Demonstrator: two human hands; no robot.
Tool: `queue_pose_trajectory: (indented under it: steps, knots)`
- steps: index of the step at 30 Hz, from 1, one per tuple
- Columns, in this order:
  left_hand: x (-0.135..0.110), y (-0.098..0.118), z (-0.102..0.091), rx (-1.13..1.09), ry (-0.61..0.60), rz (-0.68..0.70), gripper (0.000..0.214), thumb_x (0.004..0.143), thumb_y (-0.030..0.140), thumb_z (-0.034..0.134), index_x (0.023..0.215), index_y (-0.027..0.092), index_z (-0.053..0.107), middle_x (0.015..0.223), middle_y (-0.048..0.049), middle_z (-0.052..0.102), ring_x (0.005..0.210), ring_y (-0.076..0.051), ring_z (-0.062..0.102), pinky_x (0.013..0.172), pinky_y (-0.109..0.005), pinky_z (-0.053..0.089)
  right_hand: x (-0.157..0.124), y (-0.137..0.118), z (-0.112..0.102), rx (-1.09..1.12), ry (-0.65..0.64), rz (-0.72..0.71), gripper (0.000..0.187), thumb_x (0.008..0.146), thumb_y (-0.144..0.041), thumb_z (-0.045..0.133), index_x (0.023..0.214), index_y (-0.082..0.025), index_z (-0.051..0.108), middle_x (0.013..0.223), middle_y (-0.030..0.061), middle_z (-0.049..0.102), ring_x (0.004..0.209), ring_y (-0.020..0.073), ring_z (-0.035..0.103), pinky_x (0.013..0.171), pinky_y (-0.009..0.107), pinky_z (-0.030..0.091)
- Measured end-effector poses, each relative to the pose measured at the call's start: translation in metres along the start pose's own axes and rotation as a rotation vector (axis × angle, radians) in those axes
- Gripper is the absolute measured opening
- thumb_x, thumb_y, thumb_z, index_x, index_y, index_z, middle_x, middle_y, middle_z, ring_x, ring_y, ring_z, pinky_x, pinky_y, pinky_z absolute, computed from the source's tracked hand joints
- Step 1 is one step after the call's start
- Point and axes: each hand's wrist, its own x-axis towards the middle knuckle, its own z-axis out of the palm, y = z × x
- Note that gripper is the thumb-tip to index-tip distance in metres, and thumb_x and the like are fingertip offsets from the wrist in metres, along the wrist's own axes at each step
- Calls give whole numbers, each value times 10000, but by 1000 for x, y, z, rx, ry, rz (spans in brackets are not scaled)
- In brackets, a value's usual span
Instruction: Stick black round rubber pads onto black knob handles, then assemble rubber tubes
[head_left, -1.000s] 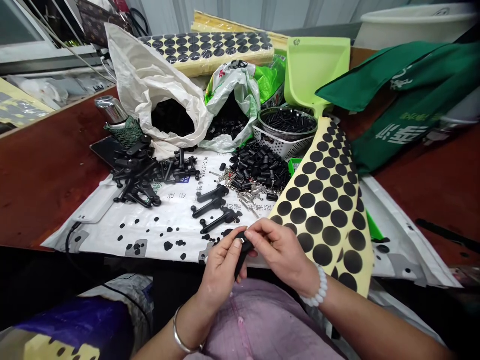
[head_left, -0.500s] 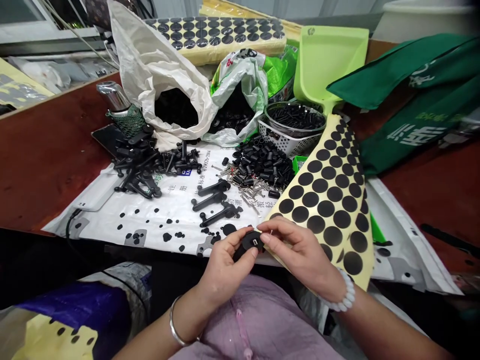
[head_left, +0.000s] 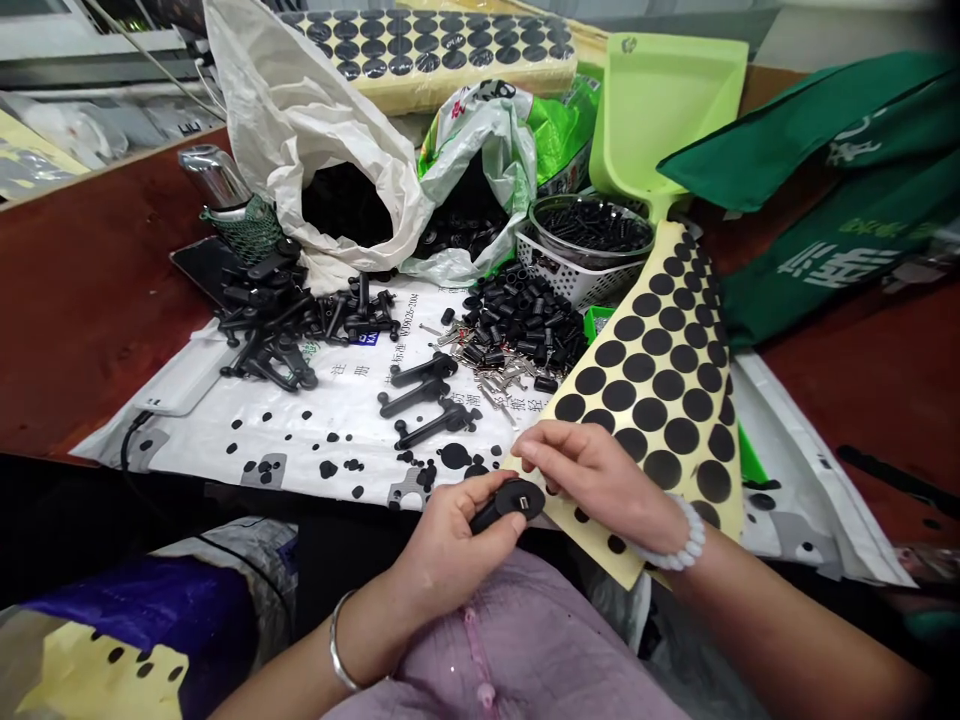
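Observation:
My left hand (head_left: 450, 540) is closed around a black plastic part with a round flat base (head_left: 512, 500). The base faces up, and a small metal piece shows at its middle. Just to the right, my right hand (head_left: 600, 480) has thumb and fingertips pressed together, apart from the part; whatever they pinch is hidden. Beneath that hand lies a cream sheet of round black stickers (head_left: 636, 368). Beyond my hands, 3 black plastic arms (head_left: 424, 395) lie side by side on a white printed sack (head_left: 330, 400).
Black arms (head_left: 266, 325) are heaped at left. Short black sleeves (head_left: 536, 320) and metal pins (head_left: 502, 372) form another pile. Behind stand a white sack (head_left: 360, 165), a plastic bag (head_left: 517, 190), a basket (head_left: 581, 275) and a green dustpan (head_left: 667, 110). A green cloth bag (head_left: 840, 240) is at right.
My right hand has drawn away from the round base, a little up and right, over the sticker sheet. The part in my left hand has shifted slightly right and down.

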Motion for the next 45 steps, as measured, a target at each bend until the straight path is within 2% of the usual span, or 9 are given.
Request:
queue_pose_trajectory:
  steps: [3, 9, 15, 20, 25, 29, 32, 37, 45]
  knots:
    - [2, 0, -3, -7, -7, -17, 358, 760, 169, 566, 1109, 194, 643, 761, -33, 670, 582, -115, 542, 492, -179, 414, -8, 1, -5, 17, -46, -6, 130, 817, -290, 564, 818, -173, 619, 757, 14, 618, 684, 138, 560, 612, 241, 451]
    - [5, 2, 2, -23, -14, -58, 352, 755, 182, 590, 1103, 189, 643, 734, -36, 665, 467, -70, 461, 413, -156, 362, -6, 3, 4, -36, 17, 58, 236, 820, -318, 551, 650, -162, 599, 597, -8, 553, 555, 111, 489, 506, 224, 387]
    - [7, 6, -6, -202, 45, -143, 397, 783, 341, 594, 1123, 134, 589, 808, -102, 679, 451, -74, 488, 389, -167, 358, -4, 3, -5, 191, 115, 118, 270, 854, -402, 499, 777, -169, 613, 560, -24, 529, 475, 87, 455, 484, 213, 389]
    - [7, 1, -8, -206, 74, -130, 391, 817, 389, 541, 1125, 151, 579, 806, -86, 670, 453, -70, 497, 388, -165, 354, -11, 6, 5, 342, 66, 172, 235, 793, -394, 598, 806, -160, 602, 570, -27, 532, 481, 81, 442, 474, 206, 372]
    - [4, 2, -4, -208, 75, -134, 423, 791, 365, 589, 1134, 120, 557, 564, -9, 595, 424, -70, 482, 403, -164, 370, -17, 11, 17, 524, 90, 172, 179, 754, -321, 658, 811, -164, 591, 658, -23, 551, 536, 73, 477, 524, 204, 405]
    - [4, 2, -4, -360, 45, -101, 378, 779, 309, 618, 1112, 148, 540, 774, -54, 657, 569, -114, 592, 548, -231, 489, -19, 14, 15, 679, 37, 174, 167, 782, -308, 618, 862, -161, 625, 676, -6, 566, 562, 80, 495, 549, 219, 433]
    - [5, 0, -4, -431, 41, -91, 380, 787, 273, 615, 1137, 161, 518, 900, -72, 661, 645, -126, 618, 651, -272, 512, -20, 13, 17, 624, 76, 157, 189, 800, -330, 603, 880, -160, 621, 654, -12, 562, 532, 73, 480, 512, 207, 429]
    - [3, -5, -3, -473, 36, -92, 430, 799, 223, 602, 1209, 156, 491, 838, -54, 659, 693, -129, 616, 685, -259, 500, -21, 11, 31, 470, 126, 133, 220, 777, -319, 635, 915, -173, 545, 677, -22, 556, 560, 104, 562, 541, 251, 511]
    - [4, -8, -2, -507, 126, -97, 236, 834, 286, 563, 1022, 143, 547, 866, -67, 666, 708, -155, 639, 681, -290, 503, -20, 14, 43, 378, 89, 45, 136, 814, -272, 542, 914, -180, 553, 741, 4, 556, 654, 132, 571, 631, 304, 542]
